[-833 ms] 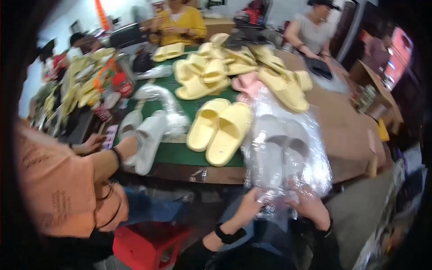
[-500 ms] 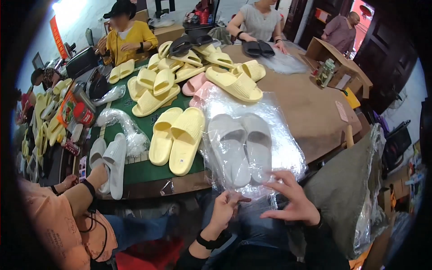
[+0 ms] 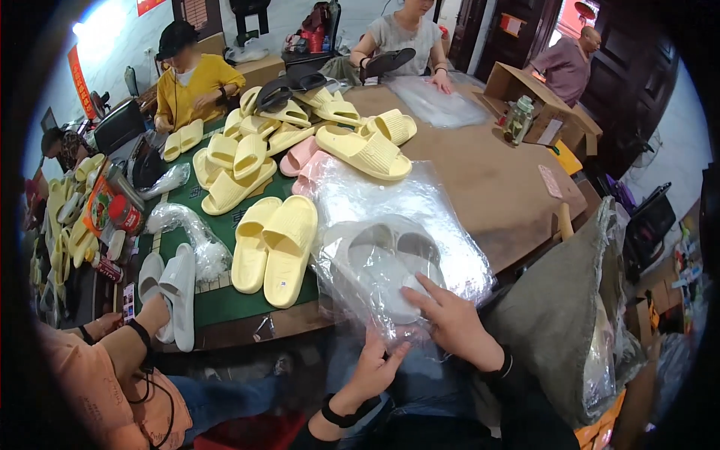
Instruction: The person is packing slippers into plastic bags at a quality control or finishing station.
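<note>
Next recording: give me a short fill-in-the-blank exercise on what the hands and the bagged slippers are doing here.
1. The clear plastic bag holds a pair of ____ slippers.
2. The right hand lies flat on the ____ of that bag.
3. The left hand grips the bag's ____ edge, the one toward the person.
4. The pair of yellow foam slippers lies to the bag's ____.

Missing words: white; top; near; left

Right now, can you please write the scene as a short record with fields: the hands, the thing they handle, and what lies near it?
left hand: grips the near edge of the clear plastic bag
right hand: lies flat on the bag, over the pale slippers inside
bag position: on the near rim of the round table
beside it: pair of yellow slippers on a green mat
co-worker's hand: on a white slipper
</note>
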`<state>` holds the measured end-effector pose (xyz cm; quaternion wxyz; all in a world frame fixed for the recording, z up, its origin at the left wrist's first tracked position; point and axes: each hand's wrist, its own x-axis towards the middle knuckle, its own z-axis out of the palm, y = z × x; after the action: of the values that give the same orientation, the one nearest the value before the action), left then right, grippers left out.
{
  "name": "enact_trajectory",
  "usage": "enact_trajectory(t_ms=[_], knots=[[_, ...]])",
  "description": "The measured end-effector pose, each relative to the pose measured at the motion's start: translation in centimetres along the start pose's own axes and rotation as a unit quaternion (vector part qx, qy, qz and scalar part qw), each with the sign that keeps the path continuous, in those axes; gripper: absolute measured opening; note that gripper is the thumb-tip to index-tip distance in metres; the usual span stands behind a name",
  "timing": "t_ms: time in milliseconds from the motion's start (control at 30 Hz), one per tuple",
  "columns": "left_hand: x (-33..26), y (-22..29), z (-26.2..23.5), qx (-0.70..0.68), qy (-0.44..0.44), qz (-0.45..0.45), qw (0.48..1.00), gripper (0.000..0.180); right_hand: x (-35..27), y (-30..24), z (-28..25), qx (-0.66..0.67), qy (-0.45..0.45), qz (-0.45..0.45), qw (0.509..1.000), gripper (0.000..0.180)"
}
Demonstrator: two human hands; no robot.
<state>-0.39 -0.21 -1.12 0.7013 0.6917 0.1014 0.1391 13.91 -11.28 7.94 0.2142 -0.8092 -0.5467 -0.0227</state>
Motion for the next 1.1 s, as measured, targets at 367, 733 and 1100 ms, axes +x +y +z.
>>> enact_trajectory(t_ms=[367,733,1100], knots=[[1.9,-2.9,-0.2,0.53,0.022,0.041,0.847,0.055,1.5,8.7,-2.2,0.105,0.354,0.17,0.913,0.052],[2.0,-3.6,0.3,0.55,0.043,0.051,0.833,0.058,3.6,20.8,-1.4,-0.154,0.336,0.285,0.884,0.058],[1.9,-2.2,-0.4,0.541,-0.013,0.039,0.84,0.056,2.8,4.5,9.2,-0.036,0.045,0.095,0.994,0.038]])
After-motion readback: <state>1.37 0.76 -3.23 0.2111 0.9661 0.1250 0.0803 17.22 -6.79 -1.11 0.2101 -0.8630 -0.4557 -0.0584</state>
